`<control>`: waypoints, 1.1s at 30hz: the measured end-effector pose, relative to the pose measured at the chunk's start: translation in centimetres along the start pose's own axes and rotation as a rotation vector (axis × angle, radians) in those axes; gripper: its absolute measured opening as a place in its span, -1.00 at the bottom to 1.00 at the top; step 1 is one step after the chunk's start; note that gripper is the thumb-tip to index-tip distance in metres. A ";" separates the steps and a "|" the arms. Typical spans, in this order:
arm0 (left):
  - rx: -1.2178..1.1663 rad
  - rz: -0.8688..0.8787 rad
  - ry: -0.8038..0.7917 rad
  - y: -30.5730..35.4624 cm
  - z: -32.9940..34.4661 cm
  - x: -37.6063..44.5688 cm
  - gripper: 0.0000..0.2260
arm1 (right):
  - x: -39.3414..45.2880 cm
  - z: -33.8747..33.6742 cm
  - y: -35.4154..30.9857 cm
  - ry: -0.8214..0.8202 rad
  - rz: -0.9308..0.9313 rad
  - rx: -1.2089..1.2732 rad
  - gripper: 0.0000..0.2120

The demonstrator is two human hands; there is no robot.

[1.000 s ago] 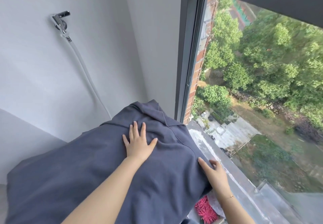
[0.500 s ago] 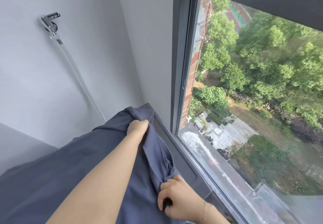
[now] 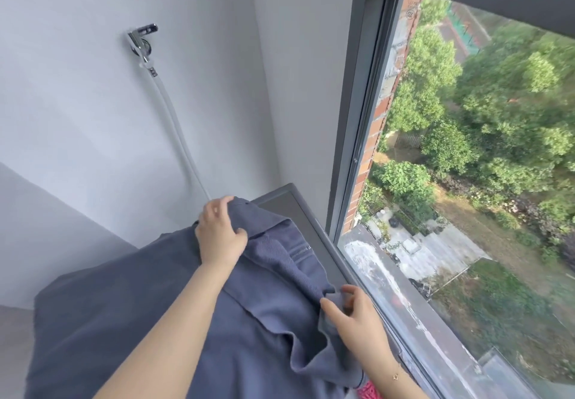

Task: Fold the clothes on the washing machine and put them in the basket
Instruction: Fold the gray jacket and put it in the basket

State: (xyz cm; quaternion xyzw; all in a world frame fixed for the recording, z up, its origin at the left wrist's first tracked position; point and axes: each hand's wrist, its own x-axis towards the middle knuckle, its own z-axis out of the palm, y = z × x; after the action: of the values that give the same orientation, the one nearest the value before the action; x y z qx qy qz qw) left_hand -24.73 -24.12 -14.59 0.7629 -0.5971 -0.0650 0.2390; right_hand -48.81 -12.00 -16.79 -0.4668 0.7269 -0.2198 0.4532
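Note:
A dark blue-grey garment (image 3: 149, 321) with a collar lies spread over a surface that it hides completely. My left hand (image 3: 219, 233) grips the garment's far corner by the collar and has it folded back toward me. My right hand (image 3: 354, 314) pinches the garment's right edge near the window sill, where the cloth bunches into folds. No basket is in view.
A grey window sill (image 3: 298, 212) and a large window (image 3: 466, 181) run along the right. A chrome tap (image 3: 141, 39) with a white hose (image 3: 177, 131) is on the white wall behind. Something pink (image 3: 368, 391) shows at the bottom edge under the garment.
Both hands lay flat on the garment a second ago. They then took hold of its right side and have pulled the collar edge up and leftward, baring the sill.

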 end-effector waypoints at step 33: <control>0.406 0.185 -0.379 5.0 -1.1 9.5 -0.67 | 4.7 -6.3 1.8 0.305 -0.038 -0.313 -0.70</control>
State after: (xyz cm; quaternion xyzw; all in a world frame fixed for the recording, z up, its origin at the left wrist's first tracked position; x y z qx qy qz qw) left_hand -26.01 -33.60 -9.64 0.7116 -0.6991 -0.0636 -0.0294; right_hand -55.79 -16.00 -17.16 -0.5066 0.8033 -0.1807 0.2556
